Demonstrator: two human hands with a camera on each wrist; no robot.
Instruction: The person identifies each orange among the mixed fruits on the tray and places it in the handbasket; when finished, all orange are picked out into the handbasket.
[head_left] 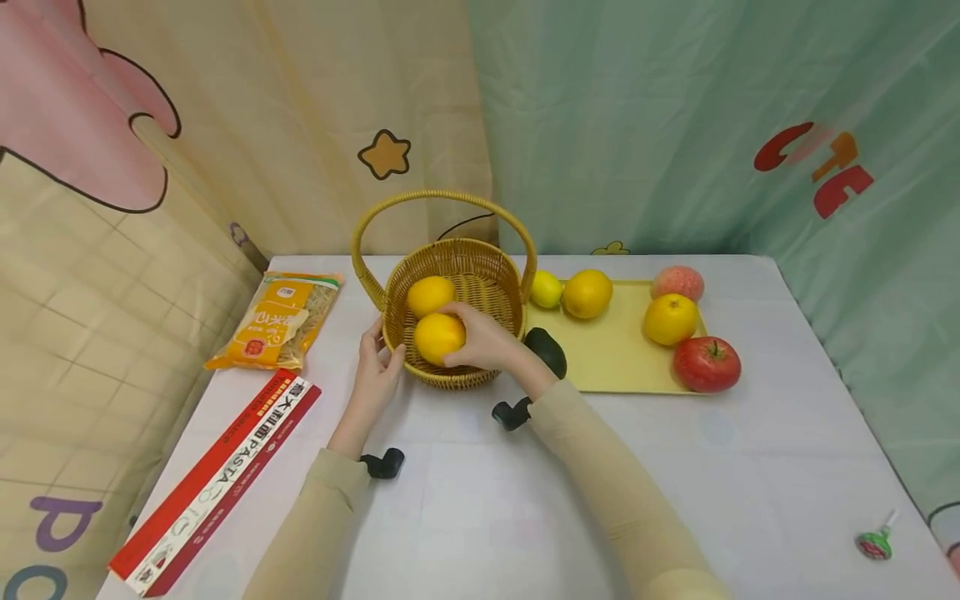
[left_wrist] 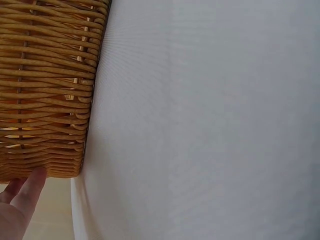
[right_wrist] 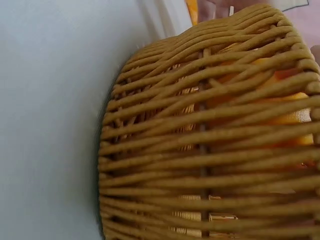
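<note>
A wicker basket with a tall arched handle stands near the back of the table. Two yellow-orange mangoes lie inside: a rear mango and a front mango. My right hand reaches in over the right rim and grips the front mango between thumb and fingers. Against the basket's left outer wall, my left hand rests with thumb and fingers spread. In the left wrist view, its fingers touch the weave. Through gaps in the wicker wall, orange fruit shows in the right wrist view.
A yellow tray holds a lime-green fruit, yellow fruits, a peach and a red apple. A dark avocado lies beside the basket. Leftward are a noodle bag and pasta box; a lollipop lies front right.
</note>
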